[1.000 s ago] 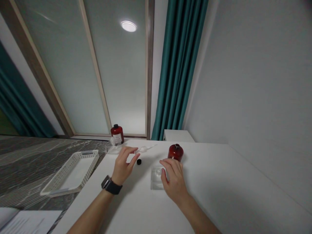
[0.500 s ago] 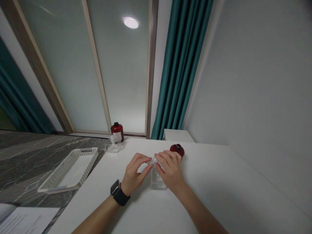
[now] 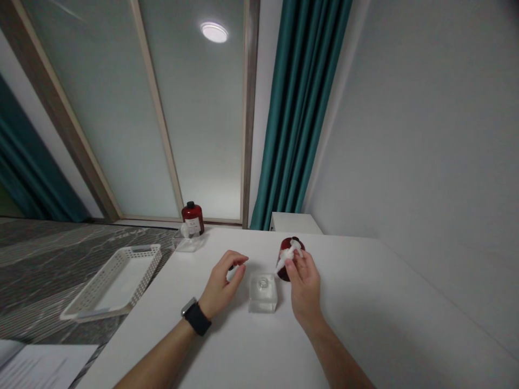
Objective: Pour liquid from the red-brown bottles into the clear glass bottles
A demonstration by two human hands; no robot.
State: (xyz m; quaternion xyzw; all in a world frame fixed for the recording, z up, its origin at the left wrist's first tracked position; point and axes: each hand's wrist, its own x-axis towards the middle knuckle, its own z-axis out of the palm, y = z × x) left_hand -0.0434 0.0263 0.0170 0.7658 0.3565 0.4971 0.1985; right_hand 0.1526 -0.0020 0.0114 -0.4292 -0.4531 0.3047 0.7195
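My right hand [image 3: 305, 281] pinches a crumpled white piece [image 3: 288, 254], which looks like tissue or soft film, between thumb and fingertips. Directly behind it stands a dark red bottle [image 3: 284, 273], partly covered by the piece and my fingers. Between my hands, a clear square glass container [image 3: 263, 300] with a round opening on top rests on the white table [image 3: 251, 351]. To its left hovers my left hand [image 3: 221, 286], fingers curled and thumb apart from the index fingertip. A small black piece [image 3: 231, 267] shows inside its curl, mostly hidden.
At the table's far left corner stand a red bottle [image 3: 192, 216] with a black cap and a clear container [image 3: 187, 244] with a white top. Left of the table, lower down, lies a white perforated basket [image 3: 81, 310]. Printed paper [image 3: 48, 367] is at bottom left.
My hands have moved apart. The white piece, which was between both hands' fingertips above the glass container, has gone right with my right hand to the front of the red bottle.
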